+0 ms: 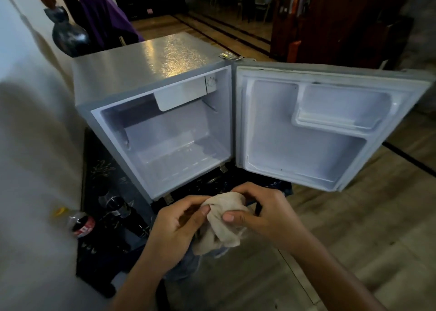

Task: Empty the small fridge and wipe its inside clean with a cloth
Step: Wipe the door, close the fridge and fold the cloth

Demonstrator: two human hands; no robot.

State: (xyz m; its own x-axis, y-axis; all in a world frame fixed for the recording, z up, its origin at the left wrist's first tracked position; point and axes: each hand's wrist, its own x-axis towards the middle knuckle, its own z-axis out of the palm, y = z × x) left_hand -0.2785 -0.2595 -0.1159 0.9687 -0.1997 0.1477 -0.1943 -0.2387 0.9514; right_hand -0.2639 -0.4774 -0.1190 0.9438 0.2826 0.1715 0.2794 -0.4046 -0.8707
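Observation:
The small silver fridge [151, 58] stands on a low dark table, its door [330, 131] swung wide to the right. Its white inside [174, 143] holds nothing, and the door shelves are bare too. In front of the fridge, low in the view, both hands hold a crumpled beige cloth [226, 216]. My left hand [174, 225] pinches the cloth's left side with thumb and fingers. My right hand [262, 214] grips its right side, fingers curled over the top.
Several dark bottles [118, 207] and a cola bottle with a red label [81, 224] stand on the dark table [94, 258] left of the fridge. A white wall runs along the left. A dark vase [68, 34] sits behind the fridge. Wooden floor spreads to the right.

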